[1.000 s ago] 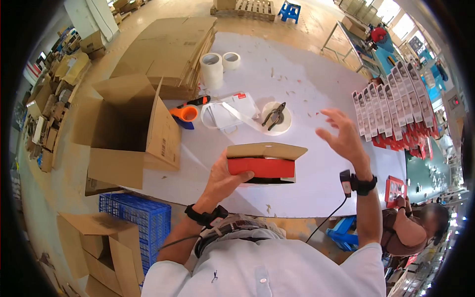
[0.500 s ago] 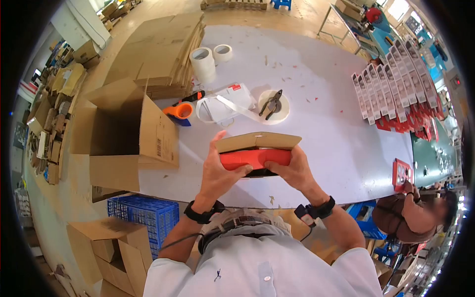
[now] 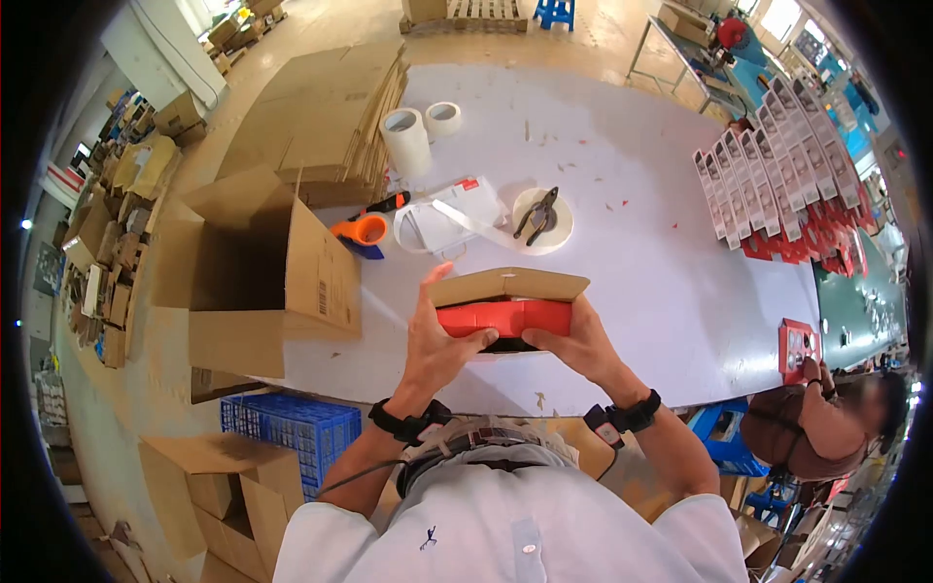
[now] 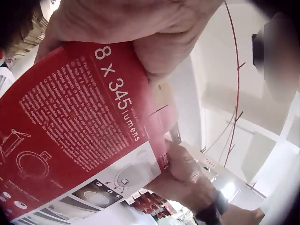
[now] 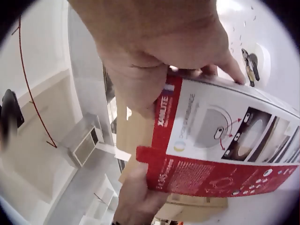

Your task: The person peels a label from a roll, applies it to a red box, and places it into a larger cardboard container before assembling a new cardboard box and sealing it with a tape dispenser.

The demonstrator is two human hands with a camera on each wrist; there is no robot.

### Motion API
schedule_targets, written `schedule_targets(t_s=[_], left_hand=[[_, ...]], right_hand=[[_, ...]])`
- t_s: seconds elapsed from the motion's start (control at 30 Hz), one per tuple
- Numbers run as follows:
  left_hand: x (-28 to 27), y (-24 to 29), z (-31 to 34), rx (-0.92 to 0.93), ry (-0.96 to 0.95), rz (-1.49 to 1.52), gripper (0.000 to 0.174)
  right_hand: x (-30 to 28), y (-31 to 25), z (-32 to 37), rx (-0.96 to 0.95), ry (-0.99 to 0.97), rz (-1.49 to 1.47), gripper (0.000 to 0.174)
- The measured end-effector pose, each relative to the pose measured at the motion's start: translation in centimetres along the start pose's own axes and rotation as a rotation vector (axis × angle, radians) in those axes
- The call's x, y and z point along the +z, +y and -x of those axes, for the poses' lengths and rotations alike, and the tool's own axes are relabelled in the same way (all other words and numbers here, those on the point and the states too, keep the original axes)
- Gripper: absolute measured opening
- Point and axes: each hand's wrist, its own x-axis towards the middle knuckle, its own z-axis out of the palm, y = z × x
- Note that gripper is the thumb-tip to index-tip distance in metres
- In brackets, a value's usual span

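A red and white printed lamp carton (image 3: 476,320) is held above the near part of the table, its brown inner flap (image 3: 510,283) standing raised at the far side. My left hand (image 3: 433,346) grips its left end and my right hand (image 3: 587,344) its right end. Both thumbs press the red flap near the middle, above a dark opening. In the left wrist view, the printed red side (image 4: 75,117) reads "8 x 345 lumens". The right wrist view shows the white picture panel (image 5: 215,124), with my right hand (image 5: 164,42) over the carton's end.
Left stands an open shipping box (image 3: 326,267), before flattened cardboard (image 3: 301,112). Tape rolls (image 3: 404,146), an orange tape dispenser (image 3: 363,231) and pliers (image 3: 537,216) lie beyond the carton. Red-and-white packages (image 3: 777,185) are stacked at right, near a seated person (image 3: 802,428).
My right hand has come down from the raised position at right and taken hold of the carton's right end. Over the last half second both hands stay on it, thumbs at the red flap.
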Motion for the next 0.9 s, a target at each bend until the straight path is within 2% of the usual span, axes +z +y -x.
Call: schedule_targets(t_s=[0.07, 0.2, 0.3, 0.4, 0.5, 0.6, 0.63, 0.73, 0.83, 0.9], left_hand=[[-0.1, 0.6, 0.0, 0.046, 0.003, -0.024, 0.1], [-0.1, -0.9, 0.1, 0.052, -0.057, 0.16, 0.087], [-0.4, -0.7, 0.2, -0.058, -0.12, 0.325, 0.075], [-1.3, -1.9, 0.1, -0.062, -0.185, 0.226, 0.066], [-1.0, -0.8, 0.4, -0.142, -0.151, 0.465, 0.051], [-1.6, -2.2, 0.1, 0.134, -0.146, 0.268, 0.039], [-1.5, -2.5, -0.1, 0.181, -0.155, 0.334, 0.031], [-1.7, -2.8, -0.3, 0.288, -0.123, 0.119, 0.026], [-0.4, -1.5, 1.4, 0.353, 0.152, -0.213, 0.026], [0.9, -1.4, 2.3, 0.264, 0.199, -0.093, 0.028]], right_hand=[[-0.7, 0.5, 0.2, -0.01, -0.097, -0.319, 0.064], [-1.0, 1.1, 0.5, 0.009, -0.113, -0.198, 0.063], [-0.9, 1.5, 0.4, -0.044, -0.108, -0.207, 0.063], [-0.8, 2.1, 0.6, -0.099, -0.133, -0.241, 0.06], [-1.2, 2.4, 0.3, -0.142, -0.137, -0.244, 0.052], [-1.1, 3.0, 0.0, -0.29, -0.12, -0.212, 0.041], [-1.3, 3.4, -0.3, -0.35, -0.136, -0.186, 0.038], [-1.4, 2.9, 0.1, -0.43, -0.084, -0.018, 0.034], [-1.2, 1.3, 0.8, -0.504, -0.038, 0.25, 0.037], [-1.1, 1.3, 1.0, -0.52, -0.071, 0.324, 0.039]])
